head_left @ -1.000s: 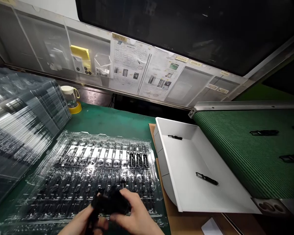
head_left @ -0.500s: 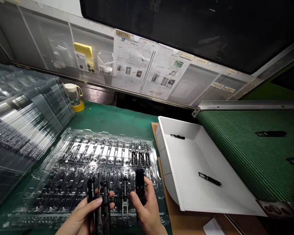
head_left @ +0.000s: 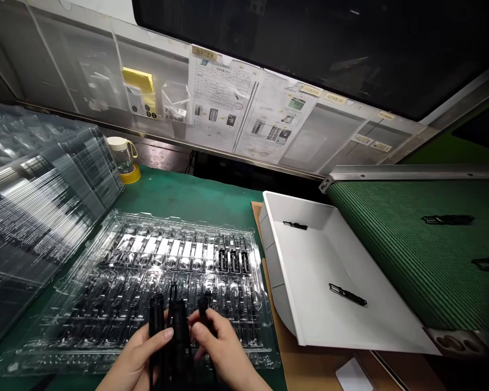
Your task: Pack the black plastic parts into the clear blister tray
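Observation:
My left hand (head_left: pixel 136 361) grips a bundle of long black plastic parts (head_left: pixel 169 336) held upright at the bottom of the view. My right hand (head_left: pixel 224 353) is closed around another black part (head_left: pixel 204 309) right next to that bundle, thumbs almost touching. Both hands hover over the near edge of a clear plastic blister tray (head_left: pixel 118 296). Three black parts (head_left: pixel 233 262) sit in slots at the right end of the tray's far row.
A tall stack of clear trays (head_left: pixel 36 201) stands at left. A white bin (head_left: pixel 309 255) at right contains two black parts (head_left: pixel 348 295). A green conveyor belt (head_left: pixel 411 250) carries more black parts. A jar (head_left: pixel 120 155) sits at the back.
My right hand has pulled back from the tray's right side and come in against the bundle in my left hand. The bundle shifted slightly right.

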`<control>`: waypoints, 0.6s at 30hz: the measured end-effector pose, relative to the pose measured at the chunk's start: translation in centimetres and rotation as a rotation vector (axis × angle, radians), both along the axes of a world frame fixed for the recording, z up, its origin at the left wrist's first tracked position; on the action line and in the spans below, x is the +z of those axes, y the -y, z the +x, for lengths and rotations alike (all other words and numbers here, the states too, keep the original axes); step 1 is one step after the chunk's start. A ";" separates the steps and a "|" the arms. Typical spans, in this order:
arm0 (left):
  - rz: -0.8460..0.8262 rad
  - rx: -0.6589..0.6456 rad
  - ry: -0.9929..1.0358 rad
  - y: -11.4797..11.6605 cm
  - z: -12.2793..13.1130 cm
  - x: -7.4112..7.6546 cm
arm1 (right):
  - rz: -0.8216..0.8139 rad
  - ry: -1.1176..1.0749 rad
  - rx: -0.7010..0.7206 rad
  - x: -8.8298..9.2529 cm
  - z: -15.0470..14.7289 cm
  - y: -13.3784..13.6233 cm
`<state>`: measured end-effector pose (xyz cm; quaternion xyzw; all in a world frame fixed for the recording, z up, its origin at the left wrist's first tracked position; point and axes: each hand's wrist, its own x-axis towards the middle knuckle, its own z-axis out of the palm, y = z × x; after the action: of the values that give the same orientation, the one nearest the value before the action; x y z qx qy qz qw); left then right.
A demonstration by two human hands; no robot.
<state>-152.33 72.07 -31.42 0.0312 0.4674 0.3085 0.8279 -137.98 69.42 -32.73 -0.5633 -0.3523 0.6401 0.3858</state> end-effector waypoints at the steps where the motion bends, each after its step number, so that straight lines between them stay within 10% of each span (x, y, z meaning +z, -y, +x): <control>1: 0.024 0.004 0.012 0.1 0.1 -0.2 | -0.007 -0.004 0.015 -0.1 -0.1 0.0; 11: -0.009 -0.008 -0.128 -0.6 -0.1 -1.1 | -0.086 -0.252 -0.193 1.6 0.7 -0.3; 18: -0.050 0.012 -0.207 -0.5 0.9 -1.5 | 0.262 0.061 0.059 1.7 -0.5 0.3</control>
<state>-151.42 72.61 -32.88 0.0397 0.5582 0.2969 0.7737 -138.48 69.15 -31.07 -0.5166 -0.4609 0.5824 0.4260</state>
